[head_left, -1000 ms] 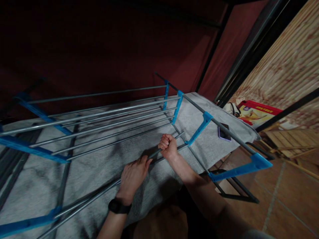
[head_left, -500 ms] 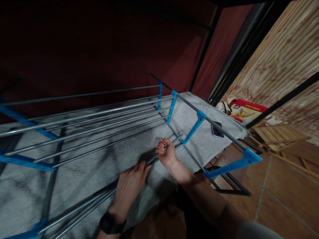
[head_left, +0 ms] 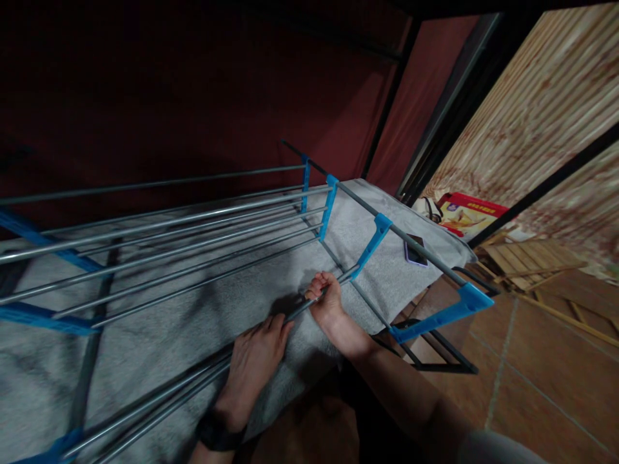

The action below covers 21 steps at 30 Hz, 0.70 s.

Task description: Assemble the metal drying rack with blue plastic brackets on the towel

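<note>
A rack of grey metal rods [head_left: 207, 222] and blue plastic brackets [head_left: 370, 248] spreads out before me. My right hand [head_left: 326, 299] is closed around a metal rod [head_left: 345, 276] near its right end, which meets the lower part of a blue bracket. Farther left along the rods, my left hand [head_left: 258, 348] is wrapped over them from above, thumb toward the right hand. Left of it, several rods run close together down to another blue bracket [head_left: 68, 444] at the lower left. My palms hide part of the rods.
Grey cloth [head_left: 193, 341] covers the surface under the rack. A phone [head_left: 416, 250] lies on it at the right. Beyond are a red and yellow box [head_left: 474, 212], wooden slatted pieces [head_left: 536, 261] and a tiled floor [head_left: 541, 374]. A dark red panel [head_left: 193, 96] stands behind.
The right end of the held rod, earlier apart from the blue bracket, now lines up with it. Both hands keep their grip, and the view has shifted slightly.
</note>
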### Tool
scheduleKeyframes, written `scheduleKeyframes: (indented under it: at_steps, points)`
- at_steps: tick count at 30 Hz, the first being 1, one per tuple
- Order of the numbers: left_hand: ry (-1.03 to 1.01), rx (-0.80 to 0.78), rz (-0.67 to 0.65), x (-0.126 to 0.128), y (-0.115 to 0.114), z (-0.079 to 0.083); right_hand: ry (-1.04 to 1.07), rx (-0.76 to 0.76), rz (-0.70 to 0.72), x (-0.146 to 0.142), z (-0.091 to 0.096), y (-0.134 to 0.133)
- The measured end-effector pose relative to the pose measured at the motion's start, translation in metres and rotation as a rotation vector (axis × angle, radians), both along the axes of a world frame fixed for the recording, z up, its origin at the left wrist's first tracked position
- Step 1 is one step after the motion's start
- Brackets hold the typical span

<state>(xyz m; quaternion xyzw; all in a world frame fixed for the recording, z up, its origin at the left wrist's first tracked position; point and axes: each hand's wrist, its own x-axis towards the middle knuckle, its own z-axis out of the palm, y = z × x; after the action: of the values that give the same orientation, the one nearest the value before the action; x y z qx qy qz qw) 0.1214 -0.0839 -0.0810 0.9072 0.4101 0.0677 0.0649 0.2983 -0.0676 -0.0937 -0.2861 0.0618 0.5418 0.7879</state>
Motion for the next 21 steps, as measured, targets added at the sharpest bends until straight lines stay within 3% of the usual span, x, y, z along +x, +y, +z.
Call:
scheduleKeyframes:
  at_steps: [13,21]
  points:
    - [-0.014,0.066,0.032,0.005,0.001,-0.006,0.014,0.016,-0.016,0.006,-0.004,-0.001]
    - [-0.033,0.111,0.017,0.006,0.001,0.000,-0.103,-0.053,-0.181,-0.008,-0.001,-0.009]
